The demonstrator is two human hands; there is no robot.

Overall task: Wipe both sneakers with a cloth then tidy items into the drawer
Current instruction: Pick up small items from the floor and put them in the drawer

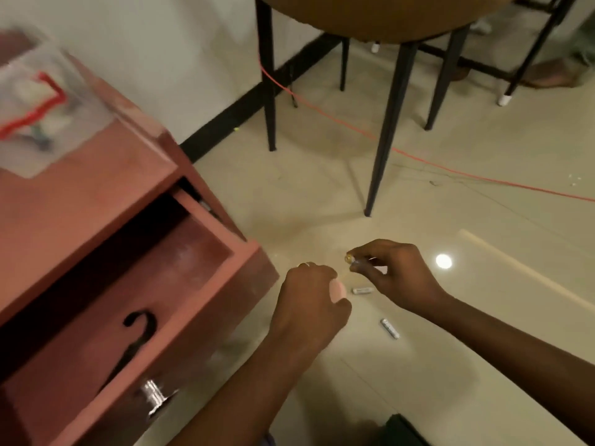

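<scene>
Beside open drawer (128, 268), left hand (309, 297) gripping pink object (434, 289), right hand (396, 272) pinching battery (350, 260), floor batteries (362, 290) near.

Glossy, smooth tile floor (322, 188). Matt pink painted wood on the drawer (96, 333), with a shiny metal knob (154, 397). Clear plastic bag (42, 107). Matt black metal chair legs (386, 133). Shiny silver metal batteries (390, 328).
</scene>
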